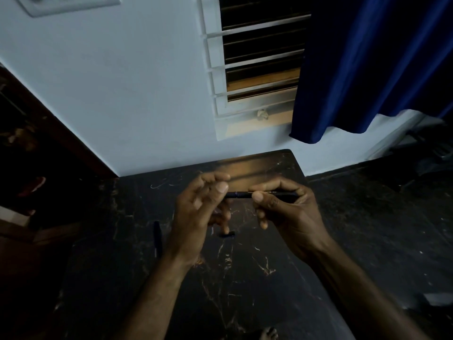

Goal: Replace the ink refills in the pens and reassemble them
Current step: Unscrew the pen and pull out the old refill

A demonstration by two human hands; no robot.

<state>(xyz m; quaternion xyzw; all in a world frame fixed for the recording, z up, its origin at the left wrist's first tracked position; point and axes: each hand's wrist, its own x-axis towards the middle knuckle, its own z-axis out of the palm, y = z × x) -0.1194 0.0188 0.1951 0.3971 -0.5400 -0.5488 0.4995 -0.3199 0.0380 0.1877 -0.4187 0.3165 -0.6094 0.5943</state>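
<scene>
Right hand (289, 207), perhaps left hand (196, 207) — pinching pen (241, 195).

- Counter (245, 290): black stone top, pale and rust veining, far edge against the wall.
- Wall (122, 94): plain, pale blue-white.
- Window (257, 57): white horizontal bars over dark louvres; small pale object (262, 114) on the sill, too small to identify.
- Curtain (367, 69): deep blue, covers the window's right side.
- Switch plate (68, 3): top left, cropped.
- Floor (380, 217): dark, right of the counter.
</scene>
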